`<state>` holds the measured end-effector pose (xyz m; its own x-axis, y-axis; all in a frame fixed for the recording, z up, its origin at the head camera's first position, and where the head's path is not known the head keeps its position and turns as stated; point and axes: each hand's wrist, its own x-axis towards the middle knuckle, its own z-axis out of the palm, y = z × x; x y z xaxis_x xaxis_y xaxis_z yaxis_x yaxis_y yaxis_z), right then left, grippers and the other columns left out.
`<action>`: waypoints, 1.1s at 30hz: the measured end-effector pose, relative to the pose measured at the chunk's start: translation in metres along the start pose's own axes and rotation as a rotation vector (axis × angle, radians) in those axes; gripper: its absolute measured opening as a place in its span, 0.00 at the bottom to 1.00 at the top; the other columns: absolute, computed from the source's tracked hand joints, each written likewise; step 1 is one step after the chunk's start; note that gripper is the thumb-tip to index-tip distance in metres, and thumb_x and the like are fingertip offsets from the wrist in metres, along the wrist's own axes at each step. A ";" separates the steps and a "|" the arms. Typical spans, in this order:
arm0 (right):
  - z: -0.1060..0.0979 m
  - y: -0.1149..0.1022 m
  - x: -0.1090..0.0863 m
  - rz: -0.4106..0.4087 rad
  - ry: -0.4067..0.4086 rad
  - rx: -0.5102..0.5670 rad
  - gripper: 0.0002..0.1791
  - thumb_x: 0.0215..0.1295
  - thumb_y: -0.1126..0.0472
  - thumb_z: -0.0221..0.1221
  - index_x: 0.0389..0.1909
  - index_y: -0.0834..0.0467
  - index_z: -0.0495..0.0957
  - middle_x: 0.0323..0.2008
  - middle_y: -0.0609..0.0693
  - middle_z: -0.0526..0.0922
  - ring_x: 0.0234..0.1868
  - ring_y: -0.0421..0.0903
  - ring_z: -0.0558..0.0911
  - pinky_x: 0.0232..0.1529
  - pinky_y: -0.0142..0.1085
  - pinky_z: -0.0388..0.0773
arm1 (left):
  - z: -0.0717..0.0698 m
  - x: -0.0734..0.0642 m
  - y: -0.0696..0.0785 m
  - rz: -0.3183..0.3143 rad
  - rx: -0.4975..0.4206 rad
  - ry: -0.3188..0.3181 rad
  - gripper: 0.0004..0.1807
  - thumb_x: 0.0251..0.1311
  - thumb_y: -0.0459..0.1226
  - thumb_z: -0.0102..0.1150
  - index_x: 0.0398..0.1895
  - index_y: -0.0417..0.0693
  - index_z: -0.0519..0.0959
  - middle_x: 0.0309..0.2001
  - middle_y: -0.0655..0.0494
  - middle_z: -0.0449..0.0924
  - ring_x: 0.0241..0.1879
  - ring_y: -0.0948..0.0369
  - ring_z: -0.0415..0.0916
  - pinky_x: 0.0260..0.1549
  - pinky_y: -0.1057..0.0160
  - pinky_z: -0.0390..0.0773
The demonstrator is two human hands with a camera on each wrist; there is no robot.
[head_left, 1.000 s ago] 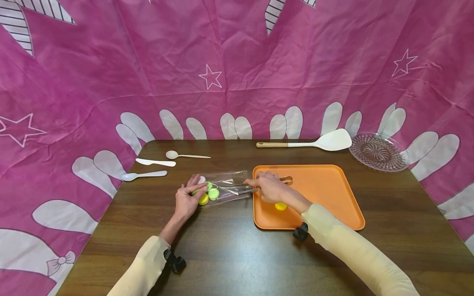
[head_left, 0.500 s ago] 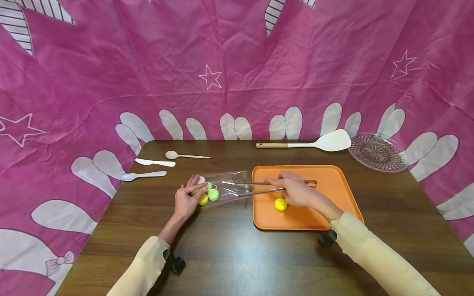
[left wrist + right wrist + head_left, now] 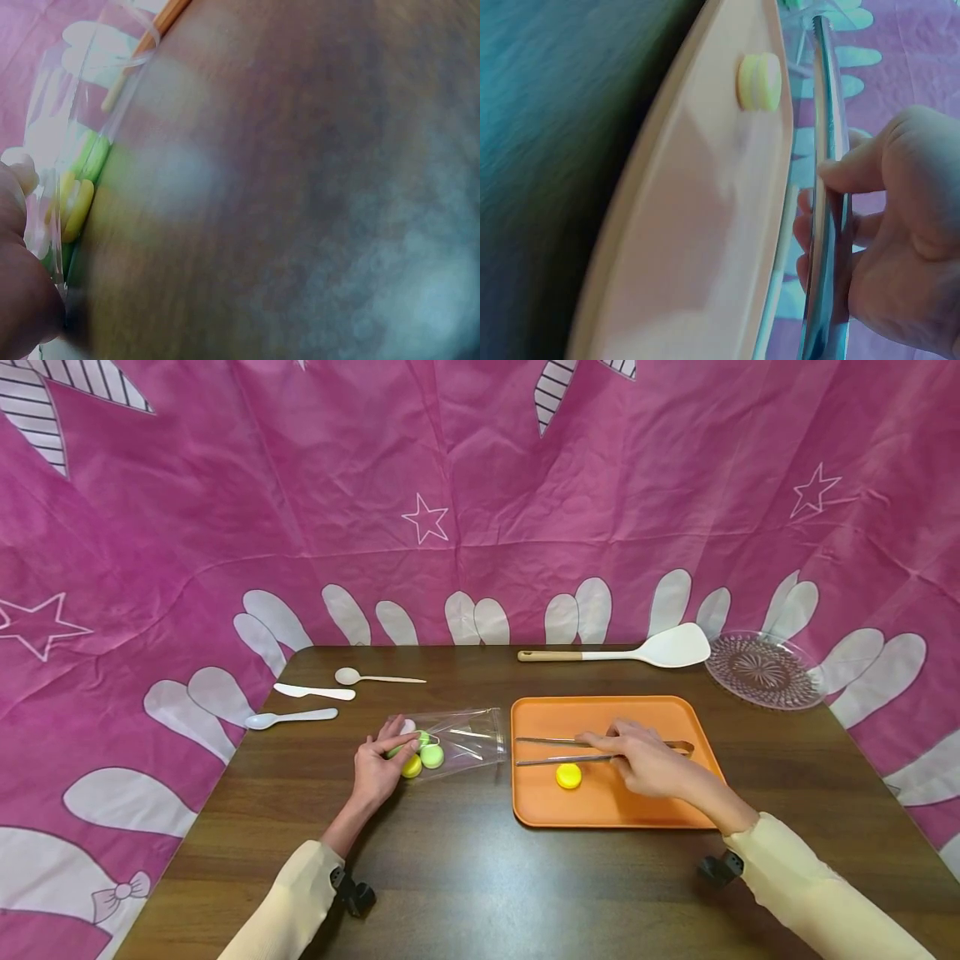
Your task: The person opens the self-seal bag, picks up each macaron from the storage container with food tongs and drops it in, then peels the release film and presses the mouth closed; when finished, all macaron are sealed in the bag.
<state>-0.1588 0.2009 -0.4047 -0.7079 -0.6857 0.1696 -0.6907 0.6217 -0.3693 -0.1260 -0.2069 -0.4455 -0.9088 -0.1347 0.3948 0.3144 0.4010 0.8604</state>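
Note:
Between thumb and fingers, my left hand [image 3: 379,766] pinches the closed end of a clear plastic bag [image 3: 477,745] on the table. Inside the bag lie several macarons [image 3: 432,756], green, yellow and white, partly hidden by the fingers. My right hand [image 3: 647,762] grips metal tongs [image 3: 825,97] midway along their arms, thumb on one side and fingers on the other. The tongs' tips are apart with nothing between them, pointing left over the orange tray [image 3: 542,808]. One yellow macaron [image 3: 568,776] sits on that tray, just in front of the tongs.
A white spatula [image 3: 675,646] with a wooden handle lies at the back. Right of it is a clear patterned plate [image 3: 763,670]. At the left lie a white spoon [image 3: 300,716], a white knife [image 3: 315,691] and a beige spoon [image 3: 348,676]. A pink curtain hangs behind the table.
My right hand has drawn the tongs rightward out of the bag's mouth to above the tray, uncovering the yellow macaron. My left hand and the bag have stayed put.

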 end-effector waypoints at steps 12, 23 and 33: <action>-0.008 0.013 -0.036 -0.032 0.080 -0.035 0.37 0.54 0.78 0.67 0.66 0.55 0.76 0.31 0.42 0.71 0.31 0.40 0.68 0.30 0.34 0.70 | 0.000 0.000 0.002 -0.009 -0.007 -0.001 0.06 0.58 0.21 0.65 0.38 0.23 0.83 0.57 0.25 0.72 0.66 0.30 0.61 0.66 0.30 0.41; -0.012 0.035 -0.069 -0.131 0.202 -0.102 0.46 0.45 0.80 0.71 0.66 0.45 0.75 0.33 0.42 0.73 0.33 0.39 0.71 0.26 0.33 0.63 | 0.001 0.001 0.002 -0.006 -0.002 0.005 0.06 0.58 0.22 0.65 0.38 0.23 0.84 0.57 0.26 0.72 0.66 0.30 0.61 0.66 0.30 0.41; -0.010 0.044 -0.091 -0.067 0.190 -0.115 0.39 0.46 0.78 0.71 0.61 0.49 0.79 0.35 0.43 0.75 0.34 0.42 0.70 0.29 0.36 0.60 | 0.000 0.000 0.000 -0.006 0.005 0.003 0.07 0.59 0.22 0.64 0.38 0.23 0.83 0.58 0.26 0.72 0.66 0.31 0.60 0.66 0.30 0.41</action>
<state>-0.1265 0.2946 -0.4271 -0.6673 -0.6501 0.3635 -0.7419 0.6235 -0.2467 -0.1263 -0.2071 -0.4450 -0.9099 -0.1395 0.3906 0.3077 0.4046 0.8612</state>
